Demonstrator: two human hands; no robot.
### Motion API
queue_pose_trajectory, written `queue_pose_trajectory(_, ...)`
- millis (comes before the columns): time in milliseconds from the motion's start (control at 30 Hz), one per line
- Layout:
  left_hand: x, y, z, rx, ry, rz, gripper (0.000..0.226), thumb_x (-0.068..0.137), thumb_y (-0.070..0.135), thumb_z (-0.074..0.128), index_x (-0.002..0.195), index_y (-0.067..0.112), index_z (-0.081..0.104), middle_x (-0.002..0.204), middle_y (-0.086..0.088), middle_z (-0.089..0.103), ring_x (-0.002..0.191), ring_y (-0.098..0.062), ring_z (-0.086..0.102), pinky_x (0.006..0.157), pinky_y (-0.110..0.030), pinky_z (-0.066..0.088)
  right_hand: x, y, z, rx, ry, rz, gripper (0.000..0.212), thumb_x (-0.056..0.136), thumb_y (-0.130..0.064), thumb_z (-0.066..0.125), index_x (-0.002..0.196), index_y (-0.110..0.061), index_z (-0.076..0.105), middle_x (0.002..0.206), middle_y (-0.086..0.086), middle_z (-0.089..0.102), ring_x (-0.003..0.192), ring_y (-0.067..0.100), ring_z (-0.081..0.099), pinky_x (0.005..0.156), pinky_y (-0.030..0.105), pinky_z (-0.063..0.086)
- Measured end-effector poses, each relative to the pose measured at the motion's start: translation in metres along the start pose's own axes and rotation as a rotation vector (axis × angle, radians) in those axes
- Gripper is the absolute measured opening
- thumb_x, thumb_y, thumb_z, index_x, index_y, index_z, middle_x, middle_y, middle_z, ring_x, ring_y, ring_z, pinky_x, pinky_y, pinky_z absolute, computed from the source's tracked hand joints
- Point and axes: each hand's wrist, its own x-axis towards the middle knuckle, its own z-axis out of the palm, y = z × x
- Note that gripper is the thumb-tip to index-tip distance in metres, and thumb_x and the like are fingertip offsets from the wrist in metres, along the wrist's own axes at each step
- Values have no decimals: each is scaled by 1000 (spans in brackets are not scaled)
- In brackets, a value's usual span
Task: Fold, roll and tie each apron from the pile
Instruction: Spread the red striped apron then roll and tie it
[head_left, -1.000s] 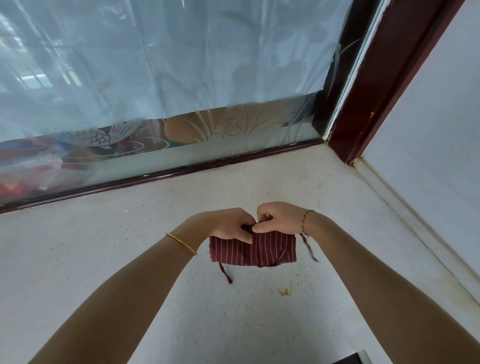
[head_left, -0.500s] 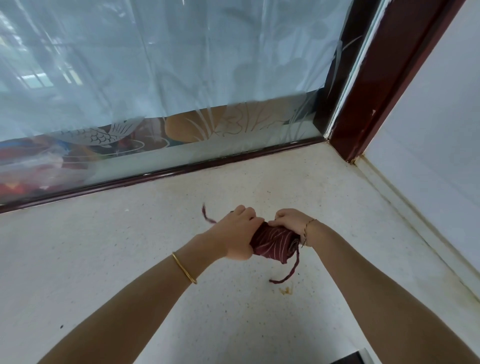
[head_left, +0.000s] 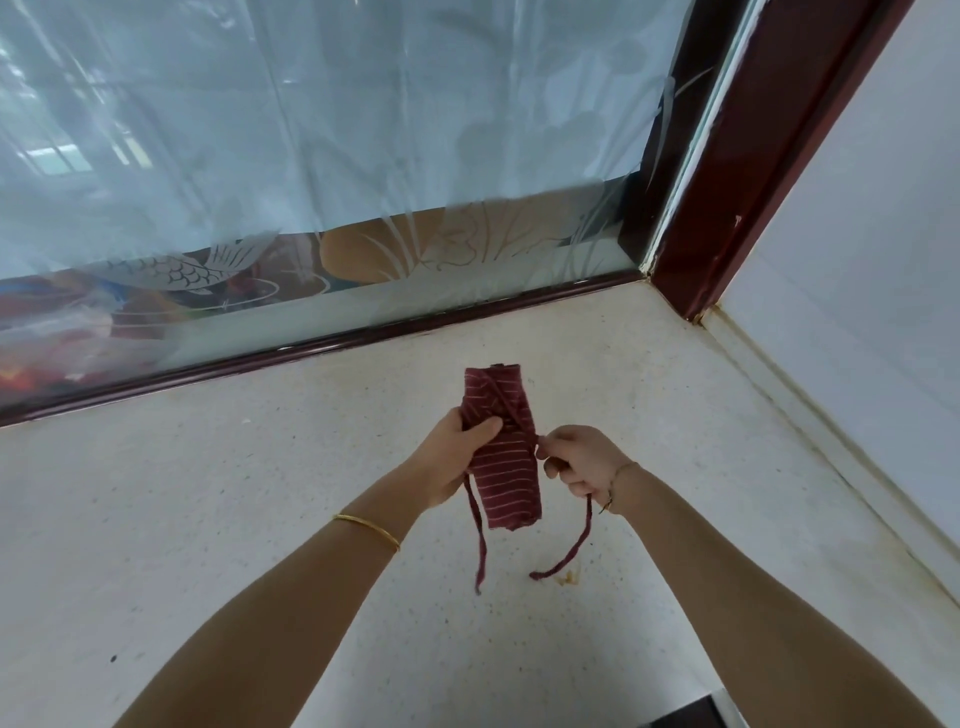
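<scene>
Frosted window (head_left: 311, 156) with etched fish across the back, dark red frame (head_left: 753, 156) at the right corner, pale speckled table (head_left: 208, 519) below. Held upright above the table, clear of it: rolled striped apron (head_left: 506, 467), maroon with thin pale lines, 1 strap already crossing its upper half diagonally. Left hand (head_left: 447, 462) wrapped round the roll's middle, thumb pressed across the front. Right hand (head_left: 582, 462) just beside the roll, fingers (head_left: 545, 449) pinching the tie (head_left: 582, 540) where it leaves the cloth, free end trailing down to the table. Second tie (head_left: 480, 540) hanging loose below the left hand. Small yellowish speck (head_left: 569, 578) near the strap ends, possibly a crumb, too small to tell. Step in hand, by the look of it: tying. Next move likely calls for drawing the pinched tie round, then knotting both 2 ends without slackening the roll.
</scene>
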Motion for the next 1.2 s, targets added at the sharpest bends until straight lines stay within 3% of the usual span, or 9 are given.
queue_pose_trajectory(100,4,-10,-2,-138,29,-108,22,95,9,53,116,3,54,114,-18,63,102,-30,63,82,-39,52,-3,1,13,-531,171,-213,31,95,-27,50,69,-11,53,63,1,54,55,12,47,55,25,41)
queue_pose_trajectory(233,9,-48,0,-146,56,-220,21,95,8,53,113,0,57,111,-21,64,100,-32,63,85,-42,52,-1,16,34,-649,165,-171,39,90,-36,54,59,-19,38,60,-2,45,59,15,44,58,29,38)
queue_pose_trajectory(333,9,-83,-2,-52,137,-252,28,93,9,57,118,-4,54,113,-23,63,101,-34,63,86,-43,53,6,48,51,-705,77,-34,26,89,-35,55,69,-21,45,74,-2,55,71,17,56,66,32,49)
queue_pose_trajectory(467,9,-99,-12,681,133,-192,28,92,29,58,83,2,59,86,-13,66,76,-20,62,72,-31,54,10,74,71,-769,85,38,14,91,-33,51,90,-19,51,91,0,58,82,18,57,70,28,48)
queue_pose_trajectory(567,0,-79,-24,1174,-32,-226,35,97,31,49,67,12,49,67,2,49,57,-6,44,52,-13,34,16,72,83,-870,132,15,16,92,-31,51,99,-18,54,91,-2,53,82,17,52,69,27,43)
queue_pose_trajectory(700,-14,-42,-31,1436,-222,-211,30,97,22,49,103,2,70,102,-7,70,94,-19,63,85,-22,43,22,73,89,-892,145,7,19,93,-32,52,103,-17,56,96,0,59,86,19,57,74,29,48)
queue_pose_trajectory(867,-18,-35,-19,1070,-108,31,29,91,24,55,82,3,72,92,-14,69,83,-24,62,84,-32,47,21,78,83,-866,152,-43,26,93,-37,53,107,-15,57,98,0,61,87,18,57,69,27,43)
queue_pose_trajectory(1033,-15,-54,-7,419,-63,-175,23,92,11,52,101,-4,67,90,-11,65,79,-13,59,74,-20,50,17,86,77,-667,124,-122,9,90,-28,60,90,-19,60,93,-1,65,90,18,62,77,27,48)
queue_pose_trajectory(1200,-7,-63,-7,747,-95,-19,49,81,-12,41,115,13,66,86,5,61,81,-4,54,74,-12,44,10,85,66,-646,73,-215,17,92,-19,56,97,-10,69,91,5,67,73,14,56,72,27,48)
